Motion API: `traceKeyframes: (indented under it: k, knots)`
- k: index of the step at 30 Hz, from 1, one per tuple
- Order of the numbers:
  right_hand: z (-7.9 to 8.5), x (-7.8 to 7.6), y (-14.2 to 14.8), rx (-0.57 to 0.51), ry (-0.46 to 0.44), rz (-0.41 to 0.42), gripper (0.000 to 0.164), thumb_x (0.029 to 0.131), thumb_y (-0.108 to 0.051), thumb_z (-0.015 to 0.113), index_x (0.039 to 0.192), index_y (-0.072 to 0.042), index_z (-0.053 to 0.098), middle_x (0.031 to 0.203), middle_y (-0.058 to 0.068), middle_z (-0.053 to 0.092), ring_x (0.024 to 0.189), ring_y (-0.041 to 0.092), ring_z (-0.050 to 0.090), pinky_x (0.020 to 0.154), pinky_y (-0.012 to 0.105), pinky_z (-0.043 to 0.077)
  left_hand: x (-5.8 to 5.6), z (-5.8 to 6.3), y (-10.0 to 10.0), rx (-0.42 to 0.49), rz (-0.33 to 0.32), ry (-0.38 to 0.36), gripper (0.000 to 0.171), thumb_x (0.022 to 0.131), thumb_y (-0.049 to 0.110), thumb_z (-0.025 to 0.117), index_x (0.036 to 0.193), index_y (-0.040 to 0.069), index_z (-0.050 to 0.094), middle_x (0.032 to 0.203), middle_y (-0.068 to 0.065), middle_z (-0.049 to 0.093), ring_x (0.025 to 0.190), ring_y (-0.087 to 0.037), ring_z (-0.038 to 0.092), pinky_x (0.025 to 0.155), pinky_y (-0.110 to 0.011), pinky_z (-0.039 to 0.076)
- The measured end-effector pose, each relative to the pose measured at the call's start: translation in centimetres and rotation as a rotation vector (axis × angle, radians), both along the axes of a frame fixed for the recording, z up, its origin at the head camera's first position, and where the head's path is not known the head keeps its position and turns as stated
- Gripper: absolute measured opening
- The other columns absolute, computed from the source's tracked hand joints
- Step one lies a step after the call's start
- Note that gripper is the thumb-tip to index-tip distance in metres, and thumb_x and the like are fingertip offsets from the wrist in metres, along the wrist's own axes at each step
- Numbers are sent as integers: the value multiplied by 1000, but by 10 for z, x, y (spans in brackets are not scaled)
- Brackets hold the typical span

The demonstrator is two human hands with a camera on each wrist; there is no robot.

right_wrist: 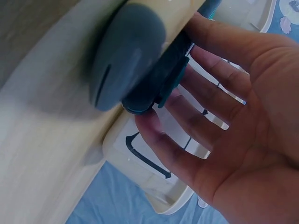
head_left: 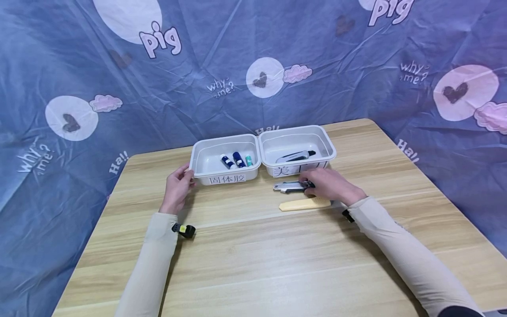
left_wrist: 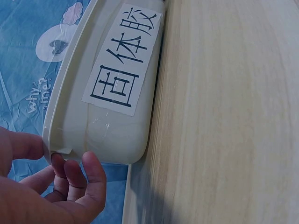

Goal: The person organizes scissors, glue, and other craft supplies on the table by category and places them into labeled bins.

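My left hand (head_left: 177, 187) holds the near left corner of a white plastic bin (head_left: 201, 178), thumb at the rim (left_wrist: 46, 135) and fingers bent beneath it. Several glue sticks (head_left: 239, 159) lie in that bin. In front of the second bin (head_left: 266, 171), my right hand (head_left: 329, 182) grips a silver and black utility knife (head_left: 286, 187) by its dark end. The right wrist view shows fingertips along the dark handle (right_wrist: 142, 95). Nearer to me lies a yellow utility knife (head_left: 302, 204) with a grey end (right_wrist: 133, 51). Another utility knife (head_left: 294, 156) is inside the right bin.
Both bins stand side by side at the back of the wooden table (head_left: 253, 264), with printed paper labels (head_left: 227, 179) on their fronts. A blue patterned cloth (head_left: 198, 53) hangs behind. Each wrist wears a black strap, and the left one carries a small camera (head_left: 187, 230).
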State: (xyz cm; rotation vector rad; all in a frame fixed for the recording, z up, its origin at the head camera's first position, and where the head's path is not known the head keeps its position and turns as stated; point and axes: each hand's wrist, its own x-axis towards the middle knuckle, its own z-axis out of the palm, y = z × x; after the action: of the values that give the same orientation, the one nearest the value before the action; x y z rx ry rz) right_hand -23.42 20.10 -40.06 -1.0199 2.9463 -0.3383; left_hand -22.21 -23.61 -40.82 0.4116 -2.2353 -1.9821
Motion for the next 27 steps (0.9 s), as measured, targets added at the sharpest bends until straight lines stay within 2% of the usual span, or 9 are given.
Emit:
traceKeyframes:
  k: [6,10,15,21,27]
  knots:
    - [8,3,-1,-14,-19,-10,34,83,-19,85,113,-11,73,112,5,72,100,29,69,85,51,59,-1,2,-1,-22,-7,-5,45,106,13,52,151,6,50,97,1,53,90,-13,56,84,-24,59]
    - [13,6,-1,-26,-19,-9,36,84,-19,84,117,-11,72,115,6,72,102,30,69,86,53,59,-2,2,0,-17,-4,2,45,106,13,52,150,5,50,96,1,53,89,-13,55,81,-22,59]
    - [18,10,-3,-39,-6,11,33,84,-20,85,114,-13,73,112,4,72,100,27,69,83,50,60,-2,0,0,-3,4,3,45,105,11,53,150,4,51,92,3,52,88,-14,56,76,-19,58]
    - [27,10,-3,-76,11,48,28,85,-13,82,111,-11,73,106,2,73,97,25,70,80,48,60,0,0,0,-9,9,1,45,105,12,53,149,5,52,93,1,51,89,-14,56,82,-23,60]
    - [37,9,-4,-84,29,61,24,85,-12,82,107,-14,73,98,-2,71,91,20,67,75,46,58,1,0,-1,-21,3,-7,45,105,13,53,150,6,51,95,1,52,91,-14,56,85,-25,60]
